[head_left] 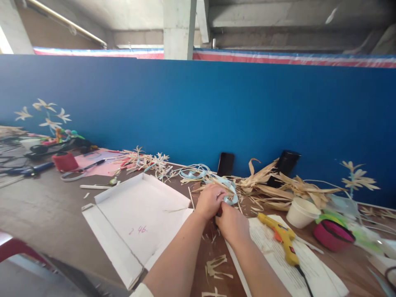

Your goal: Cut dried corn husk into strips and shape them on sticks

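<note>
My left hand (210,201) and my right hand (232,225) meet over the middle of the table, fingers closed. The left fingers are pinched together, and what is between them is too small to tell. A bit of something dark shows at the right hand's curled fingers, mostly hidden by the hand. Just beyond the hands lies a loop of light blue ribbon (231,199) among thin straw-coloured strips. Small cut pieces of dried husk (218,267) lie on the brown table between my forearms.
An open white cardboard box lid (148,214) lies left. On the right are a yellow glue gun (283,239) on printed paper, a white cup (302,212) and a magenta pouch (333,235). Dried husks (297,187) and a phone (226,164) are by the blue partition (198,107).
</note>
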The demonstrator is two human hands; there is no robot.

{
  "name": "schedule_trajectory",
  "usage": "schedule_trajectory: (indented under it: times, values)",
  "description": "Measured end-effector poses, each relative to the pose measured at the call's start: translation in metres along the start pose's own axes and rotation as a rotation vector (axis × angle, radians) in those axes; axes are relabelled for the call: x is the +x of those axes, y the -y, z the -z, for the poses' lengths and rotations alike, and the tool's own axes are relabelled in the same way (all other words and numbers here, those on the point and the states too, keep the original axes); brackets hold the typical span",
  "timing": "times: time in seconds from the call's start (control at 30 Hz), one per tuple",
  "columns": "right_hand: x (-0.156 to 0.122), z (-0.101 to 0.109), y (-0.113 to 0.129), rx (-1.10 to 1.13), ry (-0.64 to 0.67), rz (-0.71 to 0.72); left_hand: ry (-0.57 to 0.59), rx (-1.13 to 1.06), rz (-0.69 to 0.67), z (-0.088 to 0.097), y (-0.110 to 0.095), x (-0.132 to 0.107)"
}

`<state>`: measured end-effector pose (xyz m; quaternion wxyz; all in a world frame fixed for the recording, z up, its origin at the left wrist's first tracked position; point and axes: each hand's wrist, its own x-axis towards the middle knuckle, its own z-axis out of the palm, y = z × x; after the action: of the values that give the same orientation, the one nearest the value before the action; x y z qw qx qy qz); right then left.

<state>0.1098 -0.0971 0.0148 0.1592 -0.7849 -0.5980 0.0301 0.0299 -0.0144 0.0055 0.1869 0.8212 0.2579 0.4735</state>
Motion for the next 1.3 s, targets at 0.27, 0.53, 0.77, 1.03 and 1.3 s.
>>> schedule_trajectory:
  times: [0.27,0.53,0.77,1.03,1.3]
  values:
    - [0.012,-0.011,0.002,-0.001,0.081,0.084,0.116,0.068,0.154,0.001,0.014,-0.001]
    - [0.010,0.002,0.005,0.124,0.188,0.241,0.206,0.173,0.333,0.009,0.023,-0.005]
    - [0.021,0.037,-0.056,0.030,0.077,-0.075,0.112,0.312,0.452,0.007,0.016,-0.008]
    - [0.015,0.021,-0.089,0.014,0.202,-0.211,-0.035,0.142,0.494,-0.001,0.013,-0.007]
    - [0.008,0.024,-0.095,0.190,0.211,-0.294,0.013,-0.087,0.543,-0.013,0.015,-0.007]
